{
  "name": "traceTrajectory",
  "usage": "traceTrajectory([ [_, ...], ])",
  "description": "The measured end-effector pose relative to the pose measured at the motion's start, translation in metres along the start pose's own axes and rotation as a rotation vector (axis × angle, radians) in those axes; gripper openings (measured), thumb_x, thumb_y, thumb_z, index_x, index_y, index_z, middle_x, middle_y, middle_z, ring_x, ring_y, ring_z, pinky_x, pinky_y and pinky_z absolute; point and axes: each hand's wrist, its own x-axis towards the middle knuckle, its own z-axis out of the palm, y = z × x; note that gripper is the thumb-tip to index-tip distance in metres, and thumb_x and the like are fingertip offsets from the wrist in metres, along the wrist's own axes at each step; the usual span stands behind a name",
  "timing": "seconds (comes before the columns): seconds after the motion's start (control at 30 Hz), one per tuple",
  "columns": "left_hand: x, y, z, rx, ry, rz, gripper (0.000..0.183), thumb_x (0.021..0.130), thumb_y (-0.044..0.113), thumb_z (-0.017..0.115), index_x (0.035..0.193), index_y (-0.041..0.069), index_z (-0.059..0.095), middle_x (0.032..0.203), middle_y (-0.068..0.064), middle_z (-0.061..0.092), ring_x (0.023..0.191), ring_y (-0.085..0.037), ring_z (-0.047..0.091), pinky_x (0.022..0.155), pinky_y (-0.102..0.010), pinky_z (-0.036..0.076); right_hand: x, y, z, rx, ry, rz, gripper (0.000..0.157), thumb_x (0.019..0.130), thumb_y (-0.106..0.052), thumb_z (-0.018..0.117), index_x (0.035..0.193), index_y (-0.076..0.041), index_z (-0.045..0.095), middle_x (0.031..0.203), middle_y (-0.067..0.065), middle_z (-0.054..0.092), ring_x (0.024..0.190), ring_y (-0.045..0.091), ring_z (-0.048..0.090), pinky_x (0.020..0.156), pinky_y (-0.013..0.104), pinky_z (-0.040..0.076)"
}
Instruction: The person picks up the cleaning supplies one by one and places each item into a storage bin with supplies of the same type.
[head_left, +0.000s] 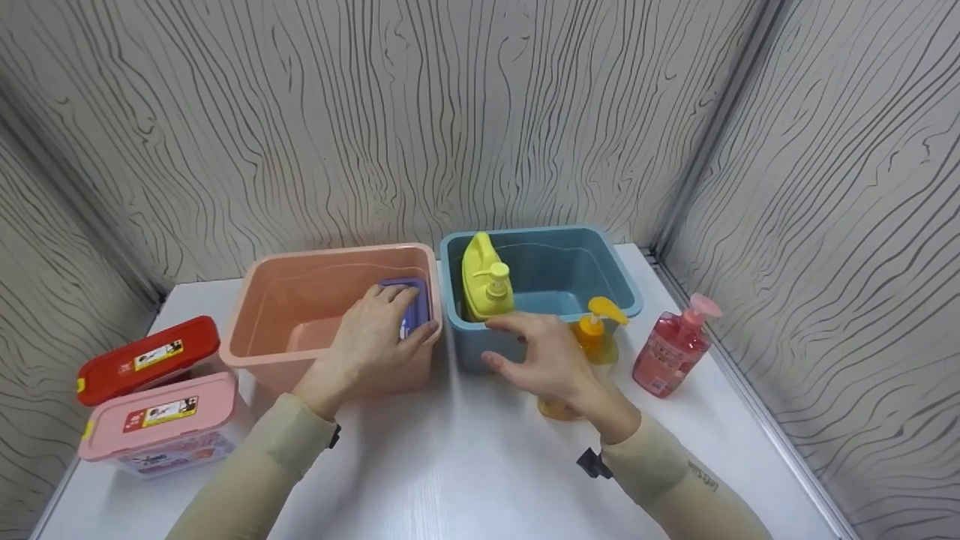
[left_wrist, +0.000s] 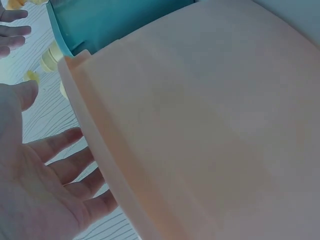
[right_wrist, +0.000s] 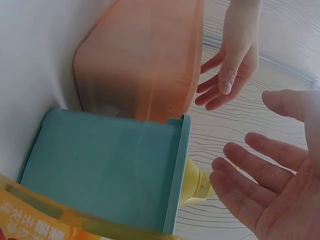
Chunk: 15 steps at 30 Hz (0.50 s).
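My left hand (head_left: pixel 371 322) hovers over the right side of a salmon-pink bin (head_left: pixel 330 274), fingers relaxed and holding nothing. Beneath it, a purple-lidded item (head_left: pixel 421 304) stands inside the bin, partly hidden by the fingers. My right hand (head_left: pixel 551 360) is in front of a blue bin (head_left: pixel 574 262), thumb and fingers spread apart. A yellow pump jug (head_left: pixel 484 289) stands at the left inside the blue bin. Just behind my right hand is an amber pump bottle (head_left: pixel 592 337), partly covered by it. The right wrist view shows both hands with nothing in their grasp.
A pink pump bottle (head_left: pixel 671 356) stands at the right of the white table (head_left: pixel 420 480). On the left are a red-lidded box (head_left: pixel 150 356) and a pink-lidded box (head_left: pixel 169 427). Wood-patterned panels (head_left: pixel 360 135) enclose the back and sides.
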Motion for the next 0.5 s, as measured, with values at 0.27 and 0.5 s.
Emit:
traceTrajectory([
  [0.27,0.009,0.010,0.006,-0.033,-0.044,0.002,0.070,0.108,0.057,0.068,0.161,0.012,0.060,0.165,-0.016,0.063,0.156,-0.041,0.056,0.130,-0.063,0.048,-0.008,0.007,-0.006,-0.012,0.033,0.010,0.044,0.099,-0.031,0.087,0.135,-0.008,0.080,0.136,0.005,0.084,0.121,0.027,0.081,0.098,0.046,0.070],
  [0.5,0.014,0.018,0.010,-0.048,-0.094,-0.011,0.071,0.110,0.062,0.062,0.164,0.016,0.056,0.168,-0.010,0.059,0.159,-0.037,0.053,0.134,-0.063,0.043,-0.015,0.012,-0.012,-0.029,0.052,0.048,0.043,0.099,-0.031,0.087,0.135,-0.010,0.080,0.136,0.005,0.084,0.120,0.026,0.080,0.100,0.048,0.069],
])
